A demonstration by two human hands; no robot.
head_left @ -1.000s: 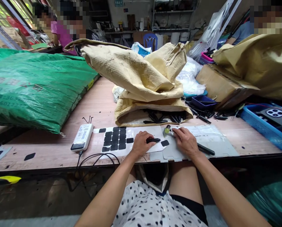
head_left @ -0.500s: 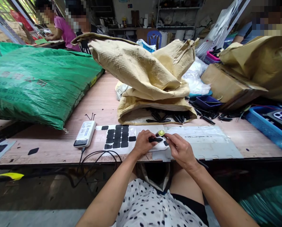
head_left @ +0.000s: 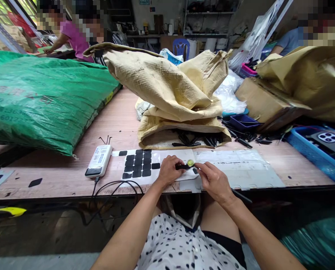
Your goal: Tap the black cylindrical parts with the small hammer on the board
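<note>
My left hand [head_left: 169, 170] is closed round a slim black rod-shaped piece [head_left: 181, 166], which points right over the white sheet. At its right end sits a small round yellow-green thing [head_left: 190, 163]. My right hand [head_left: 214, 182] pinches a thin dark piece [head_left: 196, 166] right beside the yellow-green thing; whether the two are joined I cannot tell. Under my hands lies a white backing sheet [head_left: 159, 178] with rows of black rounded-square stickers [head_left: 138, 163] left of my left hand. One more dark sticker [head_left: 195, 171] shows between my hands.
A tan sack [head_left: 156, 82] holding several black rods stands behind my hands. To the left are a white power bank [head_left: 99, 160] with a cable and a green sack [head_left: 44, 101]. At right are a blue basket [head_left: 310, 150], a cardboard box [head_left: 268, 101] and loose black rods. Other people sit farther back.
The yellow-green thing has dropped slightly and now lines up with the end of the black rod. My right hand has moved a little down with it. The view has shifted slightly.
</note>
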